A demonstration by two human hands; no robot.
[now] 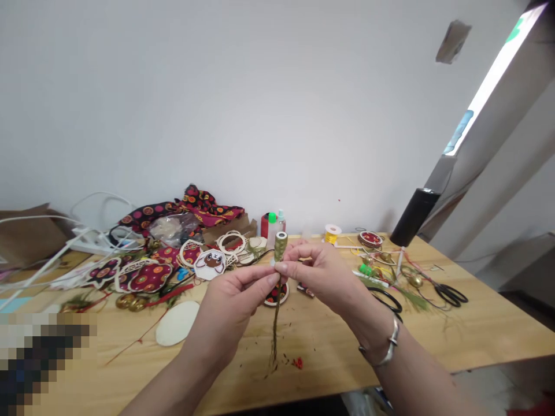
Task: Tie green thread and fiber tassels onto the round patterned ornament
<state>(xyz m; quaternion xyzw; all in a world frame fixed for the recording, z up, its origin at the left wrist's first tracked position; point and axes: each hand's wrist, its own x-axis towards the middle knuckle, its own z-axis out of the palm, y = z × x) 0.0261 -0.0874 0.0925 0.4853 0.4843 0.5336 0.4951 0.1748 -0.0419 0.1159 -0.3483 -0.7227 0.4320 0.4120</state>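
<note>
My left hand (232,300) and my right hand (321,276) meet above the middle of the table, both with thumb and fingers pinched together. From their fingertips hangs a bundle of olive-green threads (274,338), its loose ends pointing down toward me. The exact spot where the fingers grip is partly hidden. Right behind the fingertips stands a spool of olive thread (281,247). Beneath the hands lies a round patterned piece with a pale rim (284,293), partly covered by the threads. A silver bracelet (393,342) circles my right wrist.
Patterned fabric shapes (150,277), a sheep-face piece (211,264) and a pale oval (177,323) lie left. Black-handled scissors (451,294), gold bells (416,280) and a yellow thread spool (332,234) are right. Red scraps (298,363) lie near the front edge.
</note>
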